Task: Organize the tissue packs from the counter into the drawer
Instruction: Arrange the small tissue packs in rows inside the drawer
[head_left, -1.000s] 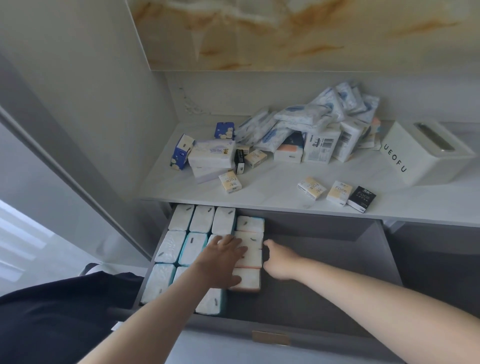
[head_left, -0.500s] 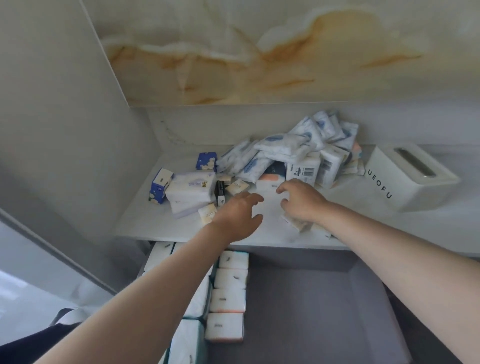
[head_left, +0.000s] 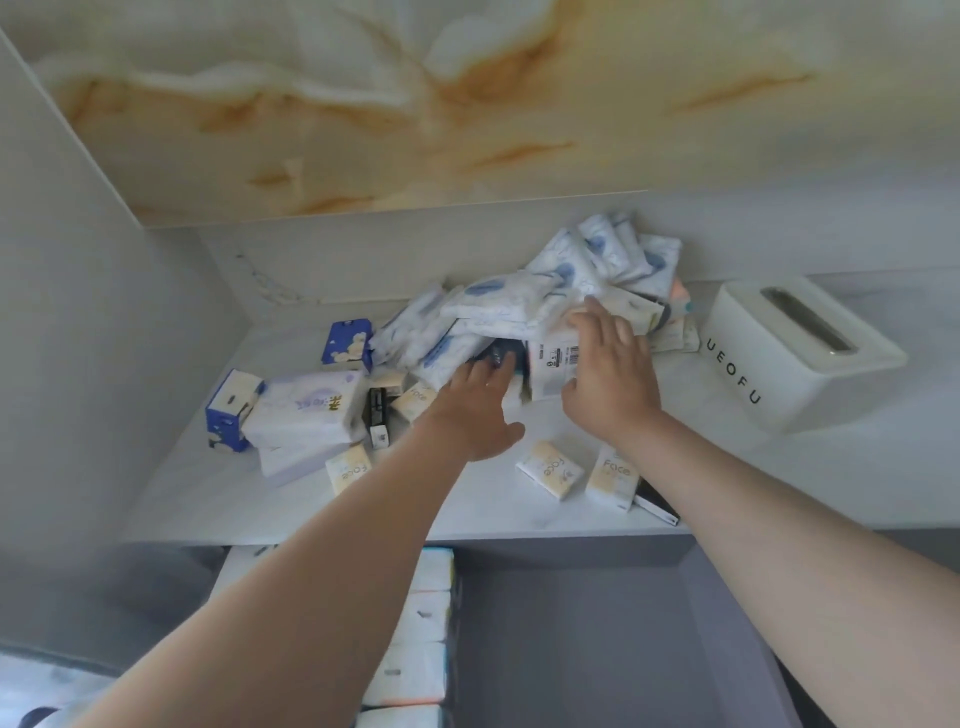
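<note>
A heap of white and blue tissue packs (head_left: 524, 306) lies at the back of the white counter (head_left: 218, 493). My left hand (head_left: 478, 410) reaches into the heap's front, fingers spread on a dark blue pack (head_left: 496, 358). My right hand (head_left: 610, 374) lies flat with fingers apart on a white pack with a barcode (head_left: 553, 364). Neither hand has closed on a pack. Small yellow "Face" packs (head_left: 550, 467) lie near the counter's front edge. Below, the open grey drawer (head_left: 597, 634) holds rows of white packs (head_left: 415, 670) on its left side.
A white tissue box marked UEOFU (head_left: 795, 353) stands at the right of the counter. Larger purple-print packs (head_left: 306, 410) and blue boxes (head_left: 228, 410) sit at the left. A grey wall (head_left: 104, 312) closes the left side. The drawer's right half shows bare grey floor.
Both hands left the drawer, rose to the counter and moved further back into the heap. The view tilted up from the drawer to the counter.
</note>
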